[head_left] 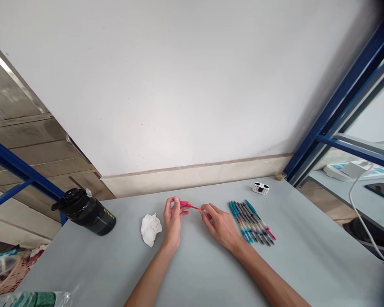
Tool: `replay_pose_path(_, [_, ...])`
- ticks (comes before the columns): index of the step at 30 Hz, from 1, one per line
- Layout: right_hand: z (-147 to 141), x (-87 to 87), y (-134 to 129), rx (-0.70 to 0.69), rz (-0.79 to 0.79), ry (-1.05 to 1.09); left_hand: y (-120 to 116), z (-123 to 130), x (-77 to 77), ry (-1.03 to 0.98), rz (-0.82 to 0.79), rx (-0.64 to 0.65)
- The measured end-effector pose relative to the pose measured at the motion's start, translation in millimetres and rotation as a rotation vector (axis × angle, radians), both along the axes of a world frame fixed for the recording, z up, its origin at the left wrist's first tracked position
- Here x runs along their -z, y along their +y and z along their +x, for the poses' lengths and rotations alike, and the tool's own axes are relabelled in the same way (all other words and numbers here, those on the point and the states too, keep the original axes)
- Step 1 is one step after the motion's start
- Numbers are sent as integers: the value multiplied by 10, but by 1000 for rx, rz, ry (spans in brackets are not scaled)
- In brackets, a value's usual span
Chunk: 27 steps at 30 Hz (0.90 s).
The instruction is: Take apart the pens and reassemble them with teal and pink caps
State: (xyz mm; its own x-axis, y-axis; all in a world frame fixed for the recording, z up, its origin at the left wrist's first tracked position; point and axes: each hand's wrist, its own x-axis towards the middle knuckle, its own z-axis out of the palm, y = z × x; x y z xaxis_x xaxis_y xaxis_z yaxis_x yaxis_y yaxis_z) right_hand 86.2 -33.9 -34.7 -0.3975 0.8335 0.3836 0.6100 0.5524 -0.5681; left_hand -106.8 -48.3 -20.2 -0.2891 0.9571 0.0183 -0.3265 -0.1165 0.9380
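A pink pen [183, 204] is pinched between the fingers of my left hand [173, 219]. From its right end runs a thin red rod [194, 207] that looks like a pen refill, with a yellowish far end. My right hand [220, 224] has closed its fingertips on that far end, which they partly hide. Both hands are just above the grey table. Right of my right hand lies a row of several pens [251, 221] with teal, grey and red ends, side by side. Left of my left hand sits a crumpled white tissue [151, 229].
On the left stands a black bottle [89, 213], tilted in view. A small white device [260, 188] and a little clear container [280, 176] are toward the back right of the table [121, 268]. A plastic bottle [41, 299] shows at the lower left. Blue frame posts [336, 106] flank the table.
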Motion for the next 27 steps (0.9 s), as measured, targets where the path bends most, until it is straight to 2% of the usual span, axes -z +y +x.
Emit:
replay_pose_path(11, [-10,78,-12,-70,-128,102,-53,127,13,112,21,169])
replay_pose_path(22, [-4,0,-23,-60,-60,60,-60,104,-14,170,12,185])
replay_pose_path(27, [-8,31,-19,-47,-104,101,-71,109,-17,143,12,202])
